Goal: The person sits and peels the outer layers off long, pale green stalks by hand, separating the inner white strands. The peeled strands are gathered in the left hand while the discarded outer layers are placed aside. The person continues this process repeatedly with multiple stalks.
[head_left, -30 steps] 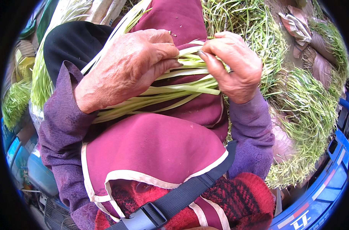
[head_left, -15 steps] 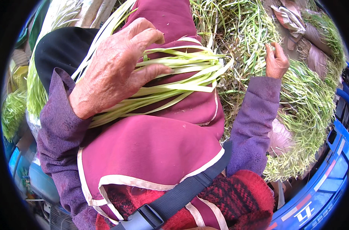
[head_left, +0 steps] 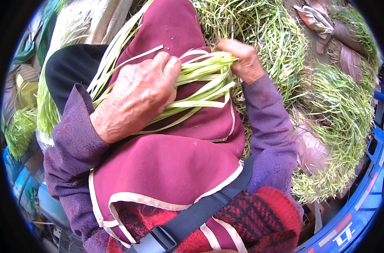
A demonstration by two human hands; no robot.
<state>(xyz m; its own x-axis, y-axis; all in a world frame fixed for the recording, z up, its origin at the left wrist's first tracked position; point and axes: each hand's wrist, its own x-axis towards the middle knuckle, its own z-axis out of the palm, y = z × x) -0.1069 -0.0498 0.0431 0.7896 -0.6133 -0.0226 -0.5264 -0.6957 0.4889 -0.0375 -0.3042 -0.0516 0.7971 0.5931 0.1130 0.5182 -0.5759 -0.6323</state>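
A bunch of long, flat, yellow-green garlic chives (head_left: 206,84) lies across the maroon apron (head_left: 166,164) on my lap. My left hand (head_left: 137,95) is closed around the bunch from above, with its fingers curled and partly hidden under the knuckles. At the bunch's right end, my right hand (head_left: 244,61) pinches the leaf ends between thumb and fingers. Some leaves fold over and droop below that grip. More long pale leaves (head_left: 103,76) run up past my left wrist beside the dark trouser knee (head_left: 71,65).
Heaped green and yellowed leaves (head_left: 276,46) cover the ground to the right. Farther right lie bundles in pinkish wrapping (head_left: 312,147) and a blue vehicle edge (head_left: 360,202). Stacked chives (head_left: 48,101) stand at the left by a pale sack (head_left: 103,21). A black strap (head_left: 200,211) crosses my waist.
My right hand has come left from above the leaf heap and taken hold of the bunch's end. My left hand has lowered slightly and closed from a loose, open pose onto the chives.
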